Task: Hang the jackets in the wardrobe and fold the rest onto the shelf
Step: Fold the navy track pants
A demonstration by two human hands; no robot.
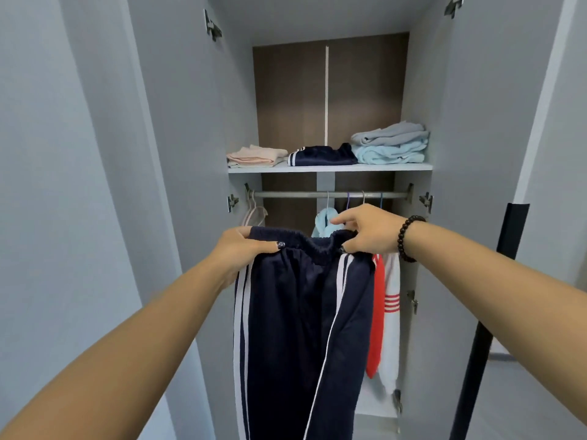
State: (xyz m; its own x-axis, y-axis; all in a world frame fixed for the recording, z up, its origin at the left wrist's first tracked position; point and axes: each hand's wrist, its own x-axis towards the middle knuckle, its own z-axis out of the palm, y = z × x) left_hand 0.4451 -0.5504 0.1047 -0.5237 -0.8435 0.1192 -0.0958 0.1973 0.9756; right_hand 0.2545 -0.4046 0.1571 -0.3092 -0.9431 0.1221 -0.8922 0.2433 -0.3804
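Navy track trousers (298, 328), white side stripes: held up by the elastic waistband in front of the open wardrobe (422, 90), legs hanging straight down past the lower edge of view.

Left hand (239, 249): curled round the waistband's left end, thumb laid across the front of the fabric, fingers hidden behind it.

Right hand (370, 230): pinching the waistband's right end, thumb underneath, index finger partly extended above; a dark beaded bracelet (408, 238) is worn on the wrist.

Shelf (330, 168): 3 folded lots are carried. Peach garment (255, 157) at the left edge; navy striped garment (322, 155) at the middle; a grey garment (390, 134) stacked on a light blue garment (389, 154) at the right edge.

Rail (301, 194) beneath the shelf: empty pale hangers (254, 212) at the left end; a light blue jacket (325, 222) and a red and white jacket (384, 312) are hung toward the right, partly hidden by the trousers.
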